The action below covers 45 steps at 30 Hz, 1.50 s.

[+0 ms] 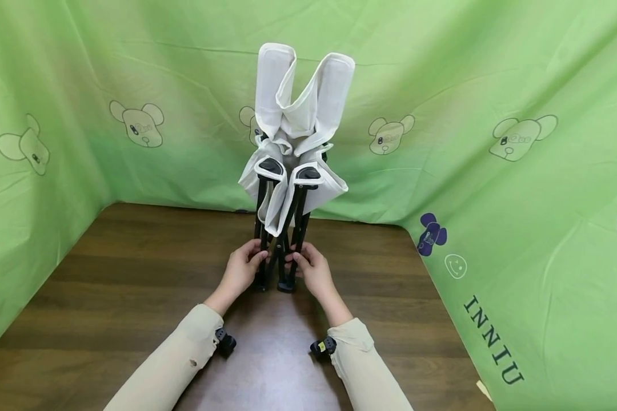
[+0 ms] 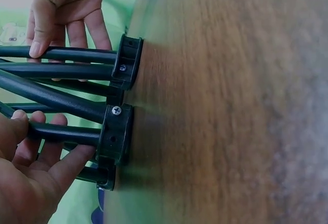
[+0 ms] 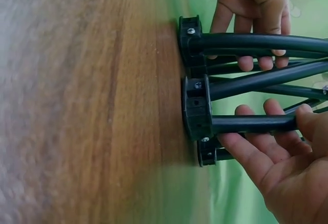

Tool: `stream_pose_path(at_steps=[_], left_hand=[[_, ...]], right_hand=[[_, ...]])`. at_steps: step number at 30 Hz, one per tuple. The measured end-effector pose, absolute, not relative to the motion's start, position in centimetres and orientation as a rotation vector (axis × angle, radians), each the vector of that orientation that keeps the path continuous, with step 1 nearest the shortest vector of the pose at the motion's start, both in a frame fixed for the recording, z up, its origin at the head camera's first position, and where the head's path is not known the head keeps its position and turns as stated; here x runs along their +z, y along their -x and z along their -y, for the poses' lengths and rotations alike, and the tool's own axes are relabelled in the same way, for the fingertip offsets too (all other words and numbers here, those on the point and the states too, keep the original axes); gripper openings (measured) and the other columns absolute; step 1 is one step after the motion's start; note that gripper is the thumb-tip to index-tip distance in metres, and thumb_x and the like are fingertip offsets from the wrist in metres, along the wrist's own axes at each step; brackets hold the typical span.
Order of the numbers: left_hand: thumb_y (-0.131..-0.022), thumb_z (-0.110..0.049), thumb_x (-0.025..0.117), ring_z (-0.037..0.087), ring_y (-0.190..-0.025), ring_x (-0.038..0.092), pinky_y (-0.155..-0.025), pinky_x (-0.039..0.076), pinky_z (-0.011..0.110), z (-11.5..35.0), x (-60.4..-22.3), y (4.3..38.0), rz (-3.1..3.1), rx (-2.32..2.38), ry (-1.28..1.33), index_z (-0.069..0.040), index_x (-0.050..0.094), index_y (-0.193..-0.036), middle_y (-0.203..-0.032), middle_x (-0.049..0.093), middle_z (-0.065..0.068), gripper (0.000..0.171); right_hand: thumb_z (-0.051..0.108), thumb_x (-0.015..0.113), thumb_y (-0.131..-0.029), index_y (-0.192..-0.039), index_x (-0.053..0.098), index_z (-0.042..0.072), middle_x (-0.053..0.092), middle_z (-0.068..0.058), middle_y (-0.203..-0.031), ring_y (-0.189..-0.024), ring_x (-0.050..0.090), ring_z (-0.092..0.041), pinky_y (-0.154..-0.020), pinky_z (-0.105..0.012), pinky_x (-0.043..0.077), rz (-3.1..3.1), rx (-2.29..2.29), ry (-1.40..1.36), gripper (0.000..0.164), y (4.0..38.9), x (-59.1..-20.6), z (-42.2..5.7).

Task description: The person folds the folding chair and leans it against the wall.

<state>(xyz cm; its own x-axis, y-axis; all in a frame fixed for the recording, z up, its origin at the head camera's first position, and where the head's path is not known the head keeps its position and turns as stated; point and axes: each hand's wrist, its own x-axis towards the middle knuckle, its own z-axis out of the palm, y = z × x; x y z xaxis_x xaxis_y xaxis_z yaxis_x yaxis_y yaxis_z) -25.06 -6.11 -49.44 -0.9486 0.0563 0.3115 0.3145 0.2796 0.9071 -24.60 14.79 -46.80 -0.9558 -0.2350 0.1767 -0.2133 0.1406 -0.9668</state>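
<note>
A folded camping chair with white fabric and black tube legs stands upright on the wooden table. Its two fabric tops rise at the upper end, and the cloth bunches between the legs lower down. My left hand grips a leg on the left side, low down, thumb toward me. On the other side my right hand holds a leg at about the same height. Seen in the left wrist view, the black plastic feet with screws sit at the tabletop. In the right wrist view my right fingers curl behind a tube.
Green cloth printed with bear heads hangs behind and at both sides of the table. A small pale object lies at the right table edge. Black cameras are strapped at both wrists.
</note>
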Motion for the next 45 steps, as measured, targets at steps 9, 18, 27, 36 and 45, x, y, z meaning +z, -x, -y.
stream_pose_path(at_steps=[9, 18, 27, 36, 45], left_hand=[[-0.104, -0.011, 0.06, 0.028, -0.079, 0.066, -0.065, 0.05, 0.025, 6.3, -49.4, 25.6, 2.35, -1.675, 0.372, -0.006, 0.067, -0.119, -0.098, 0.076, 0.01, 0.017], [-0.103, -0.009, 0.06, 0.035, -0.079, 0.065, -0.063, 0.047, 0.024, 6.3, -49.7, 26.5, 2.291, -1.653, 0.425, -0.003, 0.065, -0.115, -0.096, 0.074, 0.019, 0.014], [-0.105, -0.01, 0.058, 0.032, -0.081, 0.065, -0.065, 0.047, 0.025, 6.4, -50.3, 27.6, 2.29, -1.606, 0.436, 0.0, 0.064, -0.118, -0.092, 0.073, 0.013, 0.018], [-0.106, -0.013, 0.057, 0.032, -0.085, 0.068, -0.069, 0.051, 0.03, 6.4, -50.4, 28.1, 2.312, -1.599, 0.423, 0.0, 0.063, -0.121, -0.095, 0.073, 0.014, 0.021], [-0.105, -0.011, 0.057, 0.032, -0.09, 0.071, -0.076, 0.054, 0.035, 6.4, -50.4, 28.9, 2.311, -1.595, 0.406, -0.002, 0.063, -0.12, -0.097, 0.073, 0.014, 0.018]], right_hand=[[0.007, 0.052, -0.107, -0.128, 0.055, -0.008, 0.068, -0.036, -0.111, -0.102, 0.066, -0.058, -0.081, -0.067, 0.056, -2.38, -2.024, 0.471, 0.026, 26.4, -48.9, -14.7], [0.01, 0.054, -0.107, -0.123, 0.06, -0.002, 0.072, -0.029, -0.105, -0.096, 0.069, -0.054, -0.074, -0.056, 0.062, -2.449, -2.045, 0.488, 0.02, 27.1, -49.0, -14.1], [0.013, 0.055, -0.107, -0.123, 0.06, 0.001, 0.073, -0.027, -0.104, -0.095, 0.07, -0.053, -0.07, -0.051, 0.063, -2.496, -2.053, 0.455, 0.021, 27.6, -49.0, -13.6], [0.016, 0.056, -0.107, -0.12, 0.063, 0.007, 0.075, -0.018, -0.1, -0.091, 0.073, -0.046, -0.069, -0.058, 0.061, -2.594, -2.018, 0.41, 0.017, 28.1, -49.2, -13.2], [0.017, 0.054, -0.108, -0.121, 0.061, 0.005, 0.074, -0.024, -0.103, -0.09, 0.074, -0.043, -0.067, -0.057, 0.06, -2.667, -1.964, 0.406, 0.019, 28.9, -49.3, -13.0]])
